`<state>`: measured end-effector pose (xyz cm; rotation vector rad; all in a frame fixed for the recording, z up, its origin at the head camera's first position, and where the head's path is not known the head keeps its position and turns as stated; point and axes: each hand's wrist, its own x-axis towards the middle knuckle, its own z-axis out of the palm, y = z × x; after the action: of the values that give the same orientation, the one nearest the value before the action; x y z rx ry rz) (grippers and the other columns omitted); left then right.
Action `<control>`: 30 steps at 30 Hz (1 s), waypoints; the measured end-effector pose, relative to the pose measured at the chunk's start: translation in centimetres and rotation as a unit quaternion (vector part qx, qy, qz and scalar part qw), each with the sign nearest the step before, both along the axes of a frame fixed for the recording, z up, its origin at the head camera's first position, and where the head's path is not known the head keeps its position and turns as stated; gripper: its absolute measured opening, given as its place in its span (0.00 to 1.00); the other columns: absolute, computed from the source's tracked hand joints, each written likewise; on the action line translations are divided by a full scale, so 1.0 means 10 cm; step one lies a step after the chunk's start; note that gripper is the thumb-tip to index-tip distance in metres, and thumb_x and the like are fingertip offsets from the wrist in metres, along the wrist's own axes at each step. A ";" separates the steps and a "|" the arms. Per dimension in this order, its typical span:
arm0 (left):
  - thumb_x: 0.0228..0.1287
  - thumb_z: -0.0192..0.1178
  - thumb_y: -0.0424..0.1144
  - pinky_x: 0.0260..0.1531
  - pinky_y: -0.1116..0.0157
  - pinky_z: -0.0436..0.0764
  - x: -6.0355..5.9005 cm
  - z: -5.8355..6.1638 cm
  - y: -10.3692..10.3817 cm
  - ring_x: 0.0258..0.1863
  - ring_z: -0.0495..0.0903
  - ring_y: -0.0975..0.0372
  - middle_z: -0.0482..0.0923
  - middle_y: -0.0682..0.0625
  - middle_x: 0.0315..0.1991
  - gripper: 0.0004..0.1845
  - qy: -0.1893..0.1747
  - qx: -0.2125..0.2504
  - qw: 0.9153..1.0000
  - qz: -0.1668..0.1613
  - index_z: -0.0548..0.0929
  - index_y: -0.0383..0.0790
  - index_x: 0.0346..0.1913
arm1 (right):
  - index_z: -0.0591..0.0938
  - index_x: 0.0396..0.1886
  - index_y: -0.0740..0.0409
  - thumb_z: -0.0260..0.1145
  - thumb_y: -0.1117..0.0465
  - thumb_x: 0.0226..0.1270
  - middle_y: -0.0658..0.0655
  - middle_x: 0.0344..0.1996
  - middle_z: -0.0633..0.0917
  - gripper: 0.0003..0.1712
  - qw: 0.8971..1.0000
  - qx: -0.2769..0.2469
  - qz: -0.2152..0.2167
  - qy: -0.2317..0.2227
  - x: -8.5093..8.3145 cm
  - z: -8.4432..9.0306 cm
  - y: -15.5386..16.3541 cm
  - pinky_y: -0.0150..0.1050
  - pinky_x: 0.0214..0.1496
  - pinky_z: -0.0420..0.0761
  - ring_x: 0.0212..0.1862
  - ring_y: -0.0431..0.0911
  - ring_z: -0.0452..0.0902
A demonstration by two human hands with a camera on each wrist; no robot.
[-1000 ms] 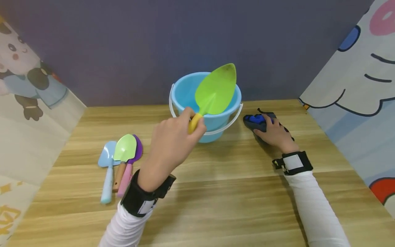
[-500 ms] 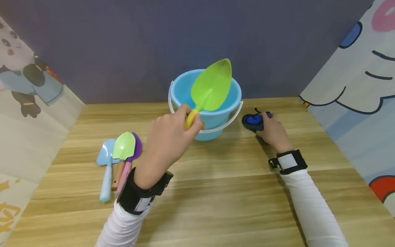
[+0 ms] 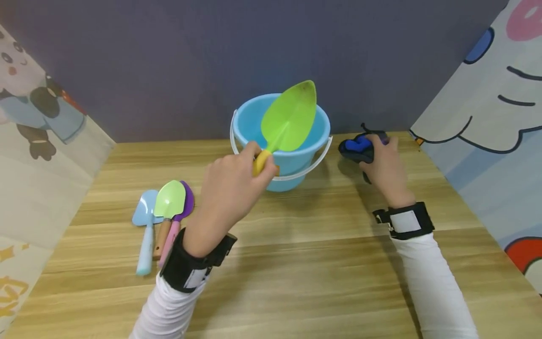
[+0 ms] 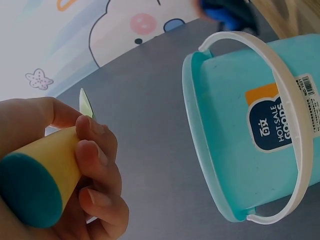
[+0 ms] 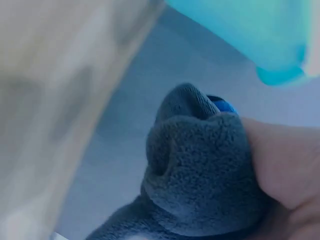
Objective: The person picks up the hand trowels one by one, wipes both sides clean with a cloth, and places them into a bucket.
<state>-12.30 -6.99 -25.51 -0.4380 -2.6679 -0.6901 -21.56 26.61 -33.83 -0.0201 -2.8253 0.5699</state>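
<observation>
Head view: forward and down over the table (image 3: pixel 305 282). Wrist views: close range, sharing bucket (image 4: pixel 227 100) and plush item (image 5: pixel 200 175).

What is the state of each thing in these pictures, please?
Blue bucket: upright, open at the top
White handle: lowered
Green trowel: held in the left hand, off the table
Dark cloth item: bunched, gripped by the right hand
Light blue shovel: lying, partly covered
Purple shovel: lying, partly covered
Small green shovel: lying over both
</observation>
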 end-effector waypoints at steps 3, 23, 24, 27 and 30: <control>0.71 0.47 0.50 0.17 0.63 0.65 0.01 0.01 0.00 0.15 0.69 0.57 0.67 0.52 0.16 0.15 0.002 -0.002 1.000 0.002 0.73 0.43 0.31 | 0.67 0.75 0.56 0.70 0.67 0.64 0.80 0.67 0.61 0.40 0.997 -0.039 -0.014 0.064 0.09 0.20 -0.03 0.72 0.56 0.74 0.58 0.78 0.71; 0.71 0.48 0.50 0.16 0.62 0.64 0.01 0.06 0.03 0.15 0.69 0.57 0.65 0.52 0.16 0.16 -0.010 -0.021 1.000 0.014 0.69 0.45 0.27 | 0.72 0.56 0.64 0.70 0.57 0.56 0.51 0.59 0.71 0.30 0.856 -0.233 0.043 0.460 0.86 1.08 -0.99 0.37 0.71 0.65 0.64 0.41 0.65; 0.72 0.48 0.50 0.16 0.62 0.64 0.01 0.05 0.03 0.15 0.69 0.57 0.65 0.52 0.16 0.16 -0.010 -0.022 1.000 0.012 0.69 0.45 0.27 | 0.72 0.56 0.64 0.70 0.58 0.56 0.51 0.58 0.71 0.30 0.856 -0.234 0.054 0.458 0.87 1.08 -1.03 0.38 0.71 0.66 0.64 0.41 0.66; 0.73 0.47 0.50 0.16 0.63 0.62 0.01 0.04 0.03 0.15 0.68 0.57 0.64 0.53 0.16 0.17 -0.008 -0.025 1.000 0.008 0.68 0.44 0.27 | 0.73 0.59 0.57 0.72 0.59 0.58 0.53 0.58 0.71 0.29 0.861 -0.226 0.093 0.445 0.90 1.06 -1.15 0.40 0.70 0.68 0.64 0.42 0.68; 0.73 0.47 0.50 0.16 0.64 0.61 0.01 0.03 0.03 0.14 0.68 0.58 0.63 0.53 0.16 0.18 -0.007 -0.024 1.000 -0.001 0.68 0.44 0.27 | 0.75 0.61 0.49 0.74 0.62 0.58 0.60 0.59 0.73 0.30 0.869 -0.204 0.135 0.429 0.93 1.03 -1.26 0.44 0.71 0.70 0.66 0.47 0.70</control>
<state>-12.17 -6.71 -25.18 -0.4496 -2.7021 -0.6331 -12.29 14.05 -23.57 0.4430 -1.8133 0.9411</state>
